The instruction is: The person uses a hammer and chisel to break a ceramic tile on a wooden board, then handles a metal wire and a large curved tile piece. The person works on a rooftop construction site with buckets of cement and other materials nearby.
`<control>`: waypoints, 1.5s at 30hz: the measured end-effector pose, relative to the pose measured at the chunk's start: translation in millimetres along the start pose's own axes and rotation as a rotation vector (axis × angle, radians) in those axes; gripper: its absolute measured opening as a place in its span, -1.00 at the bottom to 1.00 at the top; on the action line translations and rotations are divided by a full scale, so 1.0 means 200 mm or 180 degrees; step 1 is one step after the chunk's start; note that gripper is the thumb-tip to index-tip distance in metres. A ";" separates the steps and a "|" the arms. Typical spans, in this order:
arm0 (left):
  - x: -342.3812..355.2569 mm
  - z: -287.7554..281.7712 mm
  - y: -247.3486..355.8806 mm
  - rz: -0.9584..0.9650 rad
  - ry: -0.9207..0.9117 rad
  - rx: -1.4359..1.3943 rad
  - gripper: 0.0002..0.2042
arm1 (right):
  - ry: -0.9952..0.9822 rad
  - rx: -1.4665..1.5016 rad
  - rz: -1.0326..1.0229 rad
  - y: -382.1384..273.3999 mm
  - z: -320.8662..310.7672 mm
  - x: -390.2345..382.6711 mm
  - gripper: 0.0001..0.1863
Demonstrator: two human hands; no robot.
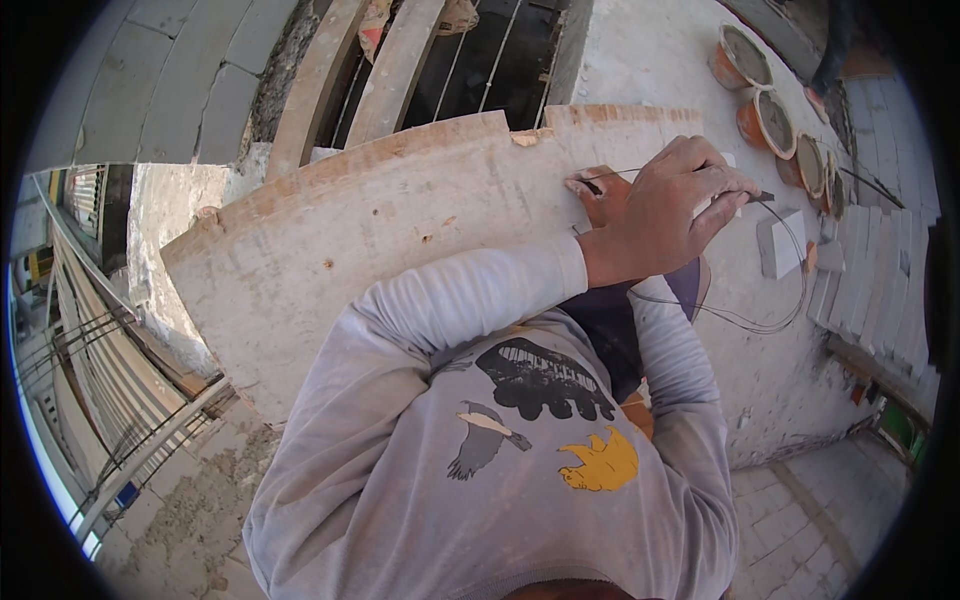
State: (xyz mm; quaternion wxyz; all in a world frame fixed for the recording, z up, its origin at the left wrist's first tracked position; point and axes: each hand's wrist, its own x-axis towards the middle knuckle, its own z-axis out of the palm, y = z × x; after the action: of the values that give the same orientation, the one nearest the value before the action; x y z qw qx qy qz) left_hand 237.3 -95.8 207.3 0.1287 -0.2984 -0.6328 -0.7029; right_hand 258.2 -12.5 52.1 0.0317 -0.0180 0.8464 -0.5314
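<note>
My left hand reaches across to the right over a pale plywood board. Its fingers are pinched on a thin dark wire, where a short dark end sticks out past the fingertips. From there the wire loops out to the right and back below my wrist. My right arm crosses beneath the left one. Only part of my right hand shows, left of my left hand, its fingertips closed on a thin strand that runs behind my left hand. Just right of my hands stands a white block.
Several orange tubs of grey mortar line the upper right. Light blocks are stacked at the right edge. Beyond the board, wooden beams span a dark opening. Wood strips and bars lie at left. Part of another person shows near the tubs.
</note>
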 end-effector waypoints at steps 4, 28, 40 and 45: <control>0.11 -0.10 -0.08 -0.0289 -0.0809 0.0019 -0.81 | 0.0594 0.0208 -0.0641 0.11 -0.03 -0.04 -0.69; 0.11 -0.39 -0.18 -0.0927 -0.2275 0.1104 -0.74 | 0.0196 -0.0564 -0.0336 -0.08 -0.04 -0.04 -0.74; 0.01 -0.50 -0.33 -0.1107 -0.2341 0.1427 -0.74 | -0.0269 -0.0244 -0.0328 -0.04 -0.11 -0.46 -0.64; -0.02 -0.46 -0.34 -0.1432 -0.2659 0.1769 -0.73 | 0.0241 -0.0093 -0.0088 0.00 -0.03 -0.37 -0.79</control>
State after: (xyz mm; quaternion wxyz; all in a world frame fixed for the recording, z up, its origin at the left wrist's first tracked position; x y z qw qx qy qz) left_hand 179.1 -174.8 146.7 -0.2130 -0.3642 -0.8400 -0.3412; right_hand 331.9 -2.5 56.9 -0.0080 -0.0101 0.8543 -0.5196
